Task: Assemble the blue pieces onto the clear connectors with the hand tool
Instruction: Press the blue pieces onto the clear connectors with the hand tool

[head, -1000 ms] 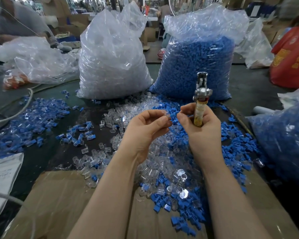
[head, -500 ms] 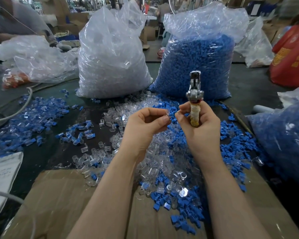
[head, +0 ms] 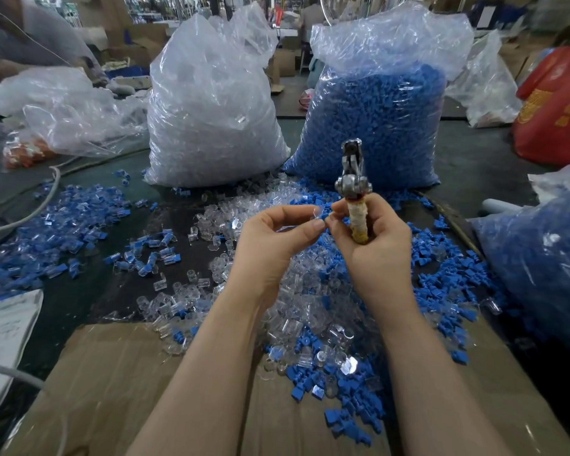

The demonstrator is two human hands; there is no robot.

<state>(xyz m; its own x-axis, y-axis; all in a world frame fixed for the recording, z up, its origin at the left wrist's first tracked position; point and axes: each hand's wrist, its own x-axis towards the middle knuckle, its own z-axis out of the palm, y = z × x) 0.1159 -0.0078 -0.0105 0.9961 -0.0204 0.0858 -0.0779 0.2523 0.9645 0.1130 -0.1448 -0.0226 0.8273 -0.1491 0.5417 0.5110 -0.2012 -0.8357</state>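
R hand (head: 372,245) grips hand tool (head: 354,189) upright, above loose pile (head: 310,311). L hand (head: 273,238) just left of tool, fingertips pinching clear connector (head: 316,213) w/ blue piece (head: 323,219).

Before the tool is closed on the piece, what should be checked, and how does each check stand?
1. Hand tool held: ok, right hand grips its wrapped handle, head pointing up.
2. Clear connector held: ok, pinched at the left hand fingertips.
3. Blue piece present: ok, a bit of blue shows between the two hands.
4. Blue piece seated on connector: cannot tell, fingers hide the joint.
5. Piece in the tool's jaws: not ok, the tool's head stands above the fingers with nothing in it.
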